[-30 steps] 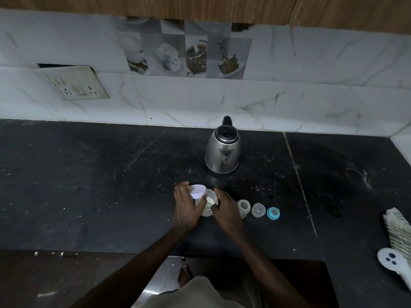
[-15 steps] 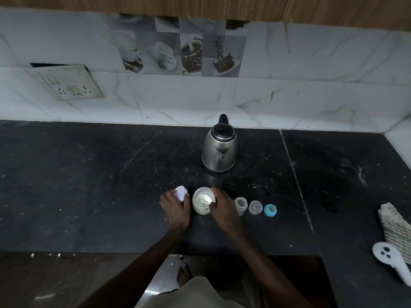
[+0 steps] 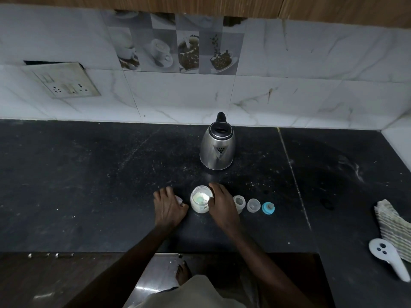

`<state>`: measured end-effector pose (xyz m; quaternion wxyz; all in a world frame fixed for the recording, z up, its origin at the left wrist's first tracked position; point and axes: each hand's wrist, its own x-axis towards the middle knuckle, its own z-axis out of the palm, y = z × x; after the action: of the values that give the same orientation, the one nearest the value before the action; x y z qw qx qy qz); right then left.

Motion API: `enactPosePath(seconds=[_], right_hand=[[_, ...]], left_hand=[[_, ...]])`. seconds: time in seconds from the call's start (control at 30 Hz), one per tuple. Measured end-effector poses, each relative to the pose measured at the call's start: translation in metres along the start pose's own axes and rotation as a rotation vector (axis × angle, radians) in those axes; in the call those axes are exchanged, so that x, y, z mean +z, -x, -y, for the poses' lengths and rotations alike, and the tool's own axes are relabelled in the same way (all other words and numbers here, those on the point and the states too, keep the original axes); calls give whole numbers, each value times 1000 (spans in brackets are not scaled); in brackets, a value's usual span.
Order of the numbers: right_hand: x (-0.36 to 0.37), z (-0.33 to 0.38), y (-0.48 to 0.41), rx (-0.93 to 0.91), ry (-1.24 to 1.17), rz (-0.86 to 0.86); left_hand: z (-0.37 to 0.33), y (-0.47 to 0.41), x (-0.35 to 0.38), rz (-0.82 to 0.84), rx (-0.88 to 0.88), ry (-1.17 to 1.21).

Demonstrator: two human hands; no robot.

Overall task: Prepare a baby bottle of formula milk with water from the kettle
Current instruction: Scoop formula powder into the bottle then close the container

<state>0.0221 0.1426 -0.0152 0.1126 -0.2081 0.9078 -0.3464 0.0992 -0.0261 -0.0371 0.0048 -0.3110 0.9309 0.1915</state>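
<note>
One open formula jar [image 3: 198,208], right hand [image 3: 222,204] gripping it, left hand [image 3: 168,207] grasping lid [image 3: 179,200]

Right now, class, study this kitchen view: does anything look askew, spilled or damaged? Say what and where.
The cream wall socket plate upper left sits crooked, with a dark gap along its top edge, as if pulled loose. Pale specks dot the black stone counter around the steel kettle, possibly spilled powder.
</note>
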Motion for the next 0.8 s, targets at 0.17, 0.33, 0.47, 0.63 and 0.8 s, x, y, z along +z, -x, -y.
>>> enactPosePath(seconds=[0.17,0.33,0.47,0.63,0.8], right_hand=[[-9,8,-4,-71,7,-45],[-27,8,-6,-123,15,-110],[-50,-9,-10,-105,-37,-243],[-83,-50,-15,41,-55,-377],[-105,-94,-14,194,-10,-305]], left_hand=[[-7,-18,-5,214,100,-378],[-10,-27,0,317,168,-545],[-12,-29,4,360,181,-511],[-11,-27,7,350,168,-435],[-9,-27,7,352,117,-372]])
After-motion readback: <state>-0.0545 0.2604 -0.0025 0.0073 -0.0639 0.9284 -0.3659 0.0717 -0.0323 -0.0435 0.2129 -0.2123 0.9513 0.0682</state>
